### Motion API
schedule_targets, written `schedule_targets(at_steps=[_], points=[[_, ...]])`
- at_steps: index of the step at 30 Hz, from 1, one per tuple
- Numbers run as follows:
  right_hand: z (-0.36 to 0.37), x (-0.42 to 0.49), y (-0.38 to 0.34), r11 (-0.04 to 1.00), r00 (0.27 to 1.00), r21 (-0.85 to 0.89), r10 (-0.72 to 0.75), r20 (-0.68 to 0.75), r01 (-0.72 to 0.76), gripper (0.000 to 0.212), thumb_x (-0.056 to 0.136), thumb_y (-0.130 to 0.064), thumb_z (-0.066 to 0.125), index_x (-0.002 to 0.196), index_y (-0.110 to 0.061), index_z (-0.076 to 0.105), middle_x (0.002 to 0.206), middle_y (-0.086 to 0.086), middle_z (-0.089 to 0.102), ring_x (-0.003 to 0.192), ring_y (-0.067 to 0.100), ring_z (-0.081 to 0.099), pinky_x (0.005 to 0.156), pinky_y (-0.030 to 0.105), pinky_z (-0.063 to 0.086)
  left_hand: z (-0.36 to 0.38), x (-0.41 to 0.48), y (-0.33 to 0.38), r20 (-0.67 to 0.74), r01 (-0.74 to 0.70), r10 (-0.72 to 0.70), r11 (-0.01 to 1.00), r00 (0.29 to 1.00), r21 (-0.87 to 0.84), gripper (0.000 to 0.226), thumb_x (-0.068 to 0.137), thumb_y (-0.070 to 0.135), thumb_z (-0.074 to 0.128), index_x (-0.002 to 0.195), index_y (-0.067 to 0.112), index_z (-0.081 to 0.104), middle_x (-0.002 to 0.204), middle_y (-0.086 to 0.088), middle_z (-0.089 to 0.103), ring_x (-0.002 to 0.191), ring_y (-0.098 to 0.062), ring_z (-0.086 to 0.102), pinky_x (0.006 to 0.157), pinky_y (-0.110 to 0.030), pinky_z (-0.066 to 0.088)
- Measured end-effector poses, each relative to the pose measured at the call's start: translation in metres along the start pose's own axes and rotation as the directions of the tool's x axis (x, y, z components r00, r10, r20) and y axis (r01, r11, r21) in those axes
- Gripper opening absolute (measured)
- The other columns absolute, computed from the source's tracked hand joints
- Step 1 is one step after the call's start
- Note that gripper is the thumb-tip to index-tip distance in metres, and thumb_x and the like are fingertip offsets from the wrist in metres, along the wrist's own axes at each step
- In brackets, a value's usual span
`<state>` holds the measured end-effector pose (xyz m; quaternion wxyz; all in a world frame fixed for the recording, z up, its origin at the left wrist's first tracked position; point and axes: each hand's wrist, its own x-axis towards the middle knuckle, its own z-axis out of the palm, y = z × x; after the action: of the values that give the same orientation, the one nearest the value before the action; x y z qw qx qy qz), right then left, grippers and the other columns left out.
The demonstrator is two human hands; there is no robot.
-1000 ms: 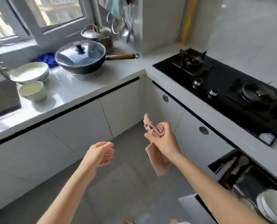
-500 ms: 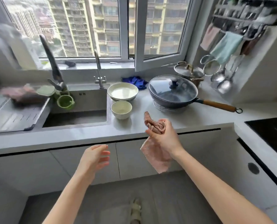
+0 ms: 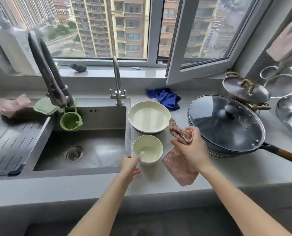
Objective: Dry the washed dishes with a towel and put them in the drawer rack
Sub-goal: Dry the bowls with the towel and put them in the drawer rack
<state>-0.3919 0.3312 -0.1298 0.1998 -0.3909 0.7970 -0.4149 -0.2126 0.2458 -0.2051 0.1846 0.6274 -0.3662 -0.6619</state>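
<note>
- The left hand (image 3: 130,165) is at the near left rim of the small pale-green bowl (image 3: 147,149). Its fingers are loose and only slightly bent, with the thumb tip against the rim and nothing clasped.
- The right hand (image 3: 191,150) grips a pink waffle-weave towel (image 3: 177,166). The fingers curl round a bunched end that sticks up past the knuckles, and the rest hangs below the palm over the countertop (image 3: 159,184).
- The small bowl stands upright on the counter, just right of the steel sink (image 3: 84,150) and just left of the towel.
- Behind it sits a wide shallow dish (image 3: 149,117) — the top piece of a short stack — between the sink's edge and the wok.
- The dark wok (image 3: 225,126) wears a glass lid, and its wooden handle points to the right.
- A blue cloth (image 3: 165,97) lies crumpled behind the dish, near the slim tap (image 3: 117,79).
- A green cup (image 3: 71,120) hangs inside the sink at its back left — under the large dark faucet (image 3: 48,72).
</note>
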Motion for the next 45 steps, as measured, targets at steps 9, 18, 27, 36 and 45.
schedule_targets(at_steps=[9, 18, 27, 36, 45], points=[[0.016, 0.037, -0.001, 0.995, 0.996, -0.052, 0.087, -0.006, -0.087, 0.057, 0.069, -0.044, 0.080, 0.110, -0.032, 0.042, 0.105, -0.007, 0.064, 0.097, 0.018, 0.063, 0.089, 0.045, 0.049, -0.006, 0.043, 0.030, 0.144, 0.106, -0.115, 0.992, 0.983, 0.074, 0.035, 0.070, -0.001, 0.045, 0.101, 0.004, 0.059, 0.094, -0.019, 0.064, 0.077, -0.039, 0.067, 0.055, -0.033, 0.055], [0.077, 0.036, -0.094, 0.824, 0.982, -0.543, -0.189, 0.009, 0.163, 0.083, 0.071, -0.058, 0.068, 0.138, -0.022, 0.036, 0.116, 0.006, 0.055, 0.104, 0.028, 0.054, 0.073, 0.035, 0.042, -0.109, 0.047, 0.078, 0.262, 0.107, -0.112, 0.994, 0.959, 0.033, 0.033, 0.087, -0.003, 0.038, 0.118, -0.002, 0.048, 0.094, -0.021, 0.062, 0.076, -0.037, 0.065, 0.066, -0.050, 0.059], [0.207, 0.020, -0.133, 0.621, 0.576, -0.109, -0.628, 0.523, 0.776, 0.050, 0.062, -0.008, 0.076, 0.104, -0.015, 0.051, 0.084, 0.001, 0.064, 0.071, 0.018, 0.059, 0.062, 0.012, 0.030, -0.178, 0.067, 0.117, 0.365, -0.158, 0.059, 0.956, 0.929, 0.247, 0.042, 0.094, 0.057, 0.035, 0.094, 0.023, 0.060, 0.077, 0.005, 0.068, 0.065, -0.010, 0.066, 0.055, -0.028, 0.053], [0.227, 0.039, -0.120, 0.270, 0.133, -0.003, -0.465, 0.875, 0.963, 0.035, 0.094, -0.018, 0.041, 0.124, -0.013, 0.058, 0.145, 0.008, 0.046, 0.141, 0.021, 0.031, 0.115, 0.038, 0.025, -0.201, 0.095, 0.117, 0.511, -0.292, 0.072, 0.884, 0.856, 0.364, 0.073, 0.080, 0.065, 0.048, 0.112, -0.001, 0.048, 0.095, -0.009, 0.061, 0.073, -0.021, 0.064, 0.049, -0.032, 0.051], [0.247, 0.022, -0.133, 0.721, 0.660, -0.535, 0.143, 0.737, 0.441, 0.017, 0.092, -0.035, 0.041, 0.093, -0.020, 0.049, 0.092, 0.002, 0.062, 0.091, 0.029, 0.054, 0.088, 0.043, 0.044, -0.189, 0.118, 0.110, 0.291, -0.265, 0.164, 0.899, 0.943, 0.350, 0.049, 0.075, 0.062, 0.054, 0.079, 0.015, 0.041, 0.075, -0.008, 0.045, 0.068, -0.021, 0.048, 0.055, -0.034, 0.041]])
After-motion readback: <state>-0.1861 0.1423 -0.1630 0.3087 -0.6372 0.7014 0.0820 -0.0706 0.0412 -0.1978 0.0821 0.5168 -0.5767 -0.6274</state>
